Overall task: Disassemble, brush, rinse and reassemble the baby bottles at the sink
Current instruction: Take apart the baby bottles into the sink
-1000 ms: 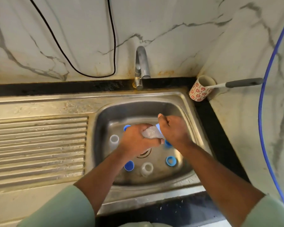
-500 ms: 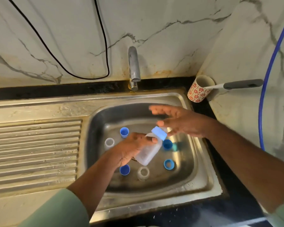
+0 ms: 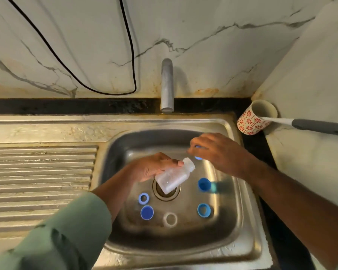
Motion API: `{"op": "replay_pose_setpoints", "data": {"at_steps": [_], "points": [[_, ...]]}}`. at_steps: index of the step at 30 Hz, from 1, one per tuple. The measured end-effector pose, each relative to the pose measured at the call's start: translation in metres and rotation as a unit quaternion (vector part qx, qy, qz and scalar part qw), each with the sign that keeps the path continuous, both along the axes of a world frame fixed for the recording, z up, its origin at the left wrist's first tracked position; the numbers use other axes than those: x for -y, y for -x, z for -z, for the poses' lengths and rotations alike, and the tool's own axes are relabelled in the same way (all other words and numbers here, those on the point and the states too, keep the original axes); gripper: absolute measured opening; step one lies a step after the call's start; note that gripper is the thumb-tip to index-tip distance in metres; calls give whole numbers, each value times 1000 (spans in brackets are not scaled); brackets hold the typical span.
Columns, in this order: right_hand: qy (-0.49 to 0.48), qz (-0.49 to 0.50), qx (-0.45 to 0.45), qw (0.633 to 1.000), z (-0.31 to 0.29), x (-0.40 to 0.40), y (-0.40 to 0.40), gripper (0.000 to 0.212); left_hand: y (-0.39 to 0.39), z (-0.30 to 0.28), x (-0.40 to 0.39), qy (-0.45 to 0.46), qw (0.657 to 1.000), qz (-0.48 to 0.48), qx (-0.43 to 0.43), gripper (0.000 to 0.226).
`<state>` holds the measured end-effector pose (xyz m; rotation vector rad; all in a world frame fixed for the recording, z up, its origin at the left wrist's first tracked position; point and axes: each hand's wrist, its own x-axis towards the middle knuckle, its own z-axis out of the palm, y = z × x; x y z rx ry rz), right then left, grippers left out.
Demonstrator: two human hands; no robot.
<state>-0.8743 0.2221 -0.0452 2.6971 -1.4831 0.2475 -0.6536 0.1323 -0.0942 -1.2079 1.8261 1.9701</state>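
Over the steel sink [image 3: 113, 131], the left hand [image 3: 150, 167] curls its fingers round a clear, uncapped bottle [image 3: 174, 177], held tilted above the drain, threaded neck pointing up-right. Just right, the right hand [image 3: 217, 151] pinches a blue cap [image 3: 197, 146] in bent fingertips, apart from the bottle.

Bottle [image 3: 174, 177] at frame centre was translucent whitish; the caps and rings in the steel-grey sink [image 3: 248, 227] were blue, e.g. cap [image 3: 147, 212] lower centre, plus one pale clear ring [image 3: 170, 219]. Cup [image 3: 251, 122] at right edge was cream with a red flower pattern, holding a white-and-grey brush handle [image 3: 318, 126]. Wall [image 3: 203, 26] was white marble with grey veins, crossed by a black cable [image 3: 129, 45] at upper left; sleeve [image 3: 66, 236] at lower left was pale green.
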Motion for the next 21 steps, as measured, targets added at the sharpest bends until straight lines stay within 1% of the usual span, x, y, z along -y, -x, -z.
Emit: {"op": "replay_pose_setpoints", "data": {"at_steps": [1,2,3,4,5,6,7,8,9,10,11,12,13,15,16,18,19,20,21], "points": [[26,13,-26,999,6,4,9,37,6,7,4,20,1000,4,22,47],[22,42,-24,999,14,6,18,38,13,17,6,57,998,-5,40,46],[8,87,-3,996,22,6,24,45,21,27,6,93,994,-28,40,53],[-24,142,41,989,32,3,30,51,30,37,5,127,990,-50,24,63],[-49,197,97,974,42,-3,33,55,40,47,4,170,984,-50,13,70],[-66,252,160,952,51,-10,32,56,51,57,2,220,975,-34,10,73],[-79,307,228,921,59,-18,28,57,62,67,0,256,966,-18,12,71],[-90,359,297,880,62,-25,22,57,73,74,-3,277,961,-8,17,68],[-101,406,355,836,66,-32,16,57,83,82,-6,275,961,-2,21,65],[-108,445,396,796,68,-38,10,56,94,88,-9,264,964,1,24,64],[-112,478,419,764,69,-45,5,52,102,95,-11,250,968,7,26,64],[-117,500,433,741,69,-51,0,47,110,102,-14,245,969,15,27,64],[-119,510,443,728,70,-58,-5,42,116,110,-16,242,970,22,29,63],[-111,514,466,712,75,-71,-10,37,124,123,-18,239,970,34,32,65],[-105,511,469,712,78,-76,-11,34,125,128,-19,236,970,42,32,70],[-94,508,462,721,81,-82,-11,30,123,130,-18,229,972,44,26,89],[-88,509,465,719,80,-84,-12,33,119,127,-17,230,973,32,17,97],[-90,514,475,709,79,-84,-13,38,112,121,-16,240,971,4,8,100],[-98,517,491,694,76,-84,-15,41,103,112,-17,251,967,-45,-1,94]]}}
